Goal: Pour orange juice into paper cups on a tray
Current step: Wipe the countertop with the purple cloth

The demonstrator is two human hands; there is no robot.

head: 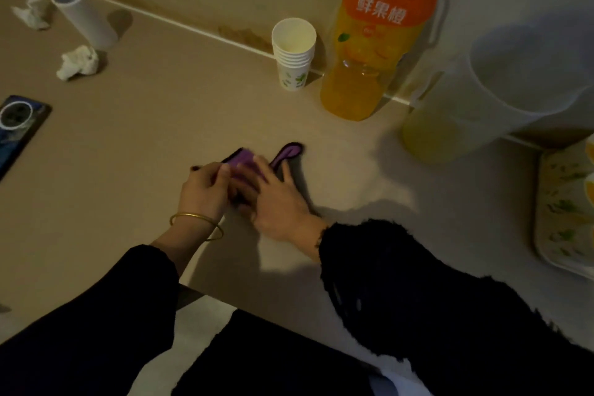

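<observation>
While our left hand (pixel 205 185) pinches a small purple object (pixel 244 159) and our right hand (pixel 276 199) lies straight-fingered on it, the orange juice bottle (pixel 369 51) stands untouched well beyond both, beside the stacked paper cups (pixel 294 51). We judge it heavy, smooth and sloshing, best gripped round its labelled waist.

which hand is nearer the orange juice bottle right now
Right. The right hand rests on the purple object, below and left of the orange juice bottle. The left hand, gripping that object's other edge, is farther left.
</observation>
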